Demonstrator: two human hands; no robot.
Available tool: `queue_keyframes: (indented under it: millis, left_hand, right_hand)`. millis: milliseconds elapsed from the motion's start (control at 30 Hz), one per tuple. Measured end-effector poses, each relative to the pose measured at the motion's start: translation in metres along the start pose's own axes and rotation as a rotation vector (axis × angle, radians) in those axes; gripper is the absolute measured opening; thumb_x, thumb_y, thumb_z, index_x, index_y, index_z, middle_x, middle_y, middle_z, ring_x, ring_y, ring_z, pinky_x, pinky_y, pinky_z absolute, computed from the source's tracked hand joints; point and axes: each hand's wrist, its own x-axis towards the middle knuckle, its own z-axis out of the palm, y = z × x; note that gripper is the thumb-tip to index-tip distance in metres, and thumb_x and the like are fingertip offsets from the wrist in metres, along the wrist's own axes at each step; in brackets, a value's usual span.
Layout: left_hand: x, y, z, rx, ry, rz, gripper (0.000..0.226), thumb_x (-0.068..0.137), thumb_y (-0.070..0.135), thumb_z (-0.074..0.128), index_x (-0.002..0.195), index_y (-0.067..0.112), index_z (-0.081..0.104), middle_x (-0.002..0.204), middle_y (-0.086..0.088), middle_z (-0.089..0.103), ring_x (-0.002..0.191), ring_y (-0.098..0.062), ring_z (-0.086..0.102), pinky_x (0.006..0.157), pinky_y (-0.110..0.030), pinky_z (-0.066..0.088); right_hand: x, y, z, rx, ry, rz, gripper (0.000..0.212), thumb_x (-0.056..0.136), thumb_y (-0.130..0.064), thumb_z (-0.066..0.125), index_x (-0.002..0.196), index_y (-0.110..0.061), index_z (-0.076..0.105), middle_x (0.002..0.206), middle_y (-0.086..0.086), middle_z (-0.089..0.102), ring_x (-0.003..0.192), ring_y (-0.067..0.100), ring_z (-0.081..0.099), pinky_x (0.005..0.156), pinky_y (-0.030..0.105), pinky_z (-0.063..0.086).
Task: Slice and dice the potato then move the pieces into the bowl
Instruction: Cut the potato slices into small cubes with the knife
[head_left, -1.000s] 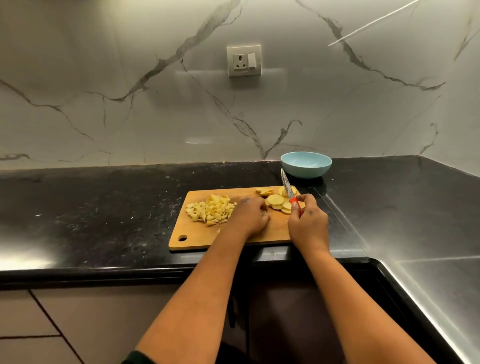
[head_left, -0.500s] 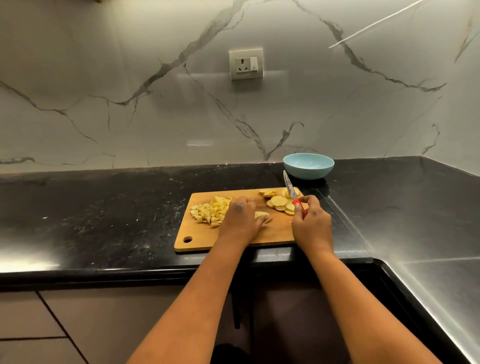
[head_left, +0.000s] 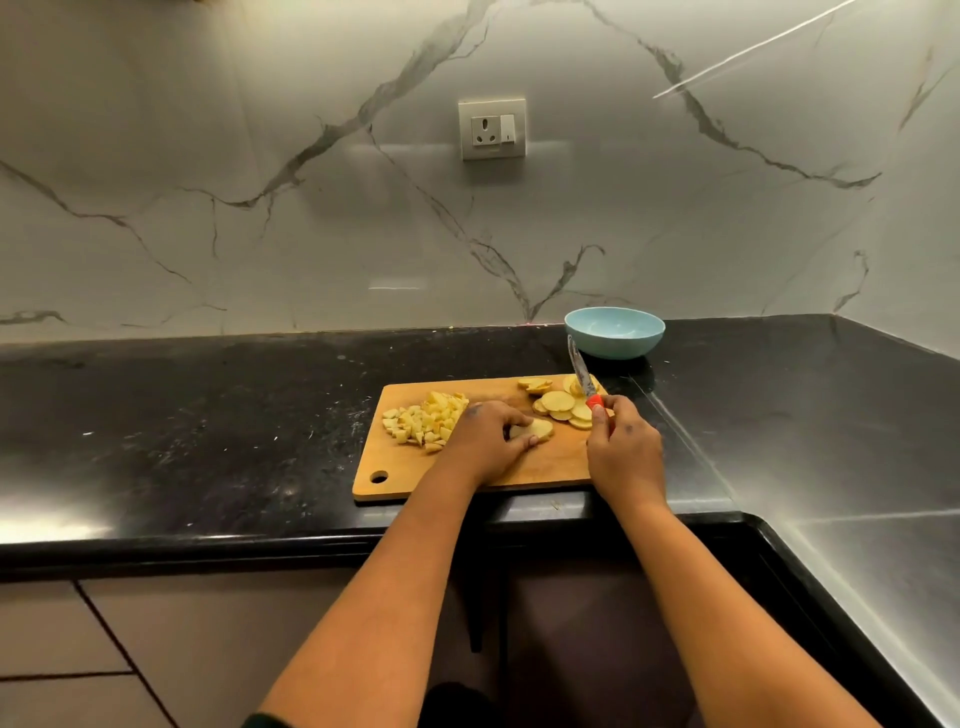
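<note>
A wooden cutting board (head_left: 400, 465) lies on the black counter. On its left part sits a pile of diced potato (head_left: 423, 418). Round potato slices (head_left: 558, 402) lie overlapped at the board's far right. My left hand (head_left: 485, 439) rests on the middle of the board, fingers pressed on a small stack of slices (head_left: 537, 429). My right hand (head_left: 626, 452) grips a red-handled knife (head_left: 582, 375), blade raised and pointing away over the slices. A pale blue bowl (head_left: 614, 332) stands just behind the board, with nothing seen inside.
The black counter (head_left: 208, 441) runs left and turns toward me on the right side (head_left: 857, 519). A marble wall with a power socket (head_left: 492, 128) stands close behind the bowl. Cabinet fronts lie below the counter edge.
My left hand has drawn a few slices from the right heap to the board's middle and now holds them down. The knife stays raised in my right hand.
</note>
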Motion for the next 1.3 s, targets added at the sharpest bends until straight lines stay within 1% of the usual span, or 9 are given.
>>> queue_keyframes:
  millis: [167, 300, 400, 500, 633, 767, 1000, 1200, 1300]
  left_hand:
    - [-0.005, 0.004, 0.008, 0.079, 0.023, 0.060, 0.052, 0.090, 0.046, 0.063, 0.136, 0.023, 0.058, 0.145, 0.001, 0.051, 0.137, -0.018, 0.038, 0.114, -0.033, 0.030]
    - [-0.002, 0.002, 0.011, 0.074, 0.018, 0.056, 0.041, 0.092, 0.046, 0.061, 0.126, 0.024, 0.066, 0.133, 0.005, 0.061, 0.129, -0.016, 0.046, 0.109, -0.036, 0.039]
    - [0.002, 0.000, 0.013, 0.042, 0.046, 0.041, 0.032, 0.093, 0.041, 0.062, 0.119, 0.024, 0.070, 0.125, 0.005, 0.066, 0.123, -0.015, 0.051, 0.104, -0.033, 0.043]
    - [0.003, 0.001, 0.014, 0.034, 0.063, 0.047, 0.030, 0.092, 0.039, 0.064, 0.116, 0.023, 0.072, 0.122, 0.004, 0.068, 0.118, -0.015, 0.054, 0.099, -0.031, 0.045]
    - [-0.001, 0.001, 0.012, 0.001, 0.063, 0.056, 0.030, 0.091, 0.037, 0.065, 0.114, 0.021, 0.073, 0.120, 0.002, 0.069, 0.116, -0.015, 0.057, 0.097, -0.031, 0.047]
    - [-0.005, 0.001, 0.011, -0.001, 0.061, 0.064, 0.032, 0.088, 0.028, 0.062, 0.117, 0.021, 0.071, 0.121, -0.001, 0.068, 0.114, -0.016, 0.056, 0.094, -0.027, 0.044]
    - [-0.001, -0.001, 0.014, -0.063, 0.058, 0.082, 0.025, 0.090, 0.024, 0.066, 0.113, 0.017, 0.074, 0.118, 0.002, 0.071, 0.114, -0.012, 0.060, 0.102, -0.030, 0.047]
    - [0.004, -0.002, 0.013, -0.111, 0.042, 0.044, 0.023, 0.089, 0.022, 0.069, 0.109, 0.014, 0.075, 0.116, 0.000, 0.072, 0.111, -0.012, 0.063, 0.102, -0.027, 0.046]
    - [0.004, 0.000, 0.012, -0.106, 0.019, 0.032, 0.024, 0.090, 0.024, 0.069, 0.110, 0.015, 0.075, 0.117, 0.000, 0.071, 0.112, -0.013, 0.063, 0.102, -0.029, 0.047]
  right_hand:
    - [-0.016, -0.009, -0.005, -0.082, -0.022, -0.006, 0.016, 0.101, -0.019, 0.043, 0.111, -0.009, 0.051, 0.088, 0.002, 0.056, 0.078, 0.020, 0.050, 0.066, 0.030, 0.032]
    - [-0.034, -0.014, -0.017, -0.130, -0.114, -0.039, 0.020, 0.093, -0.007, 0.052, 0.113, -0.009, 0.053, 0.091, 0.011, 0.062, 0.084, 0.029, 0.058, 0.067, 0.030, 0.041]
    - [-0.045, -0.015, -0.026, -0.179, -0.116, -0.047, 0.027, 0.096, -0.014, 0.052, 0.124, -0.012, 0.051, 0.093, 0.013, 0.064, 0.084, 0.031, 0.059, 0.066, 0.031, 0.042]
    - [-0.047, -0.016, -0.028, -0.240, -0.141, -0.061, 0.016, 0.097, -0.019, 0.054, 0.111, -0.013, 0.058, 0.087, 0.011, 0.065, 0.076, 0.026, 0.057, 0.064, 0.032, 0.045]
    - [-0.041, -0.022, -0.029, -0.263, -0.137, -0.058, 0.014, 0.094, -0.018, 0.059, 0.105, -0.011, 0.065, 0.092, 0.009, 0.063, 0.081, 0.018, 0.053, 0.072, 0.029, 0.048]
    - [-0.040, -0.028, -0.030, -0.246, -0.140, -0.066, 0.010, 0.093, -0.017, 0.062, 0.102, -0.012, 0.061, 0.080, 0.004, 0.057, 0.076, 0.022, 0.055, 0.069, 0.034, 0.051]
    - [-0.043, -0.031, -0.022, -0.285, -0.186, -0.054, 0.010, 0.094, -0.013, 0.056, 0.095, -0.009, 0.065, 0.082, 0.008, 0.060, 0.074, 0.025, 0.056, 0.065, 0.032, 0.051]
    - [-0.028, -0.044, -0.017, -0.437, -0.316, -0.063, 0.014, 0.097, -0.010, 0.049, 0.103, -0.012, 0.062, 0.100, 0.012, 0.062, 0.090, 0.026, 0.060, 0.068, 0.030, 0.045]
    - [-0.023, -0.051, -0.025, -0.511, -0.398, -0.033, 0.016, 0.093, -0.008, 0.057, 0.106, -0.014, 0.063, 0.103, 0.010, 0.060, 0.091, 0.026, 0.059, 0.071, 0.031, 0.047]
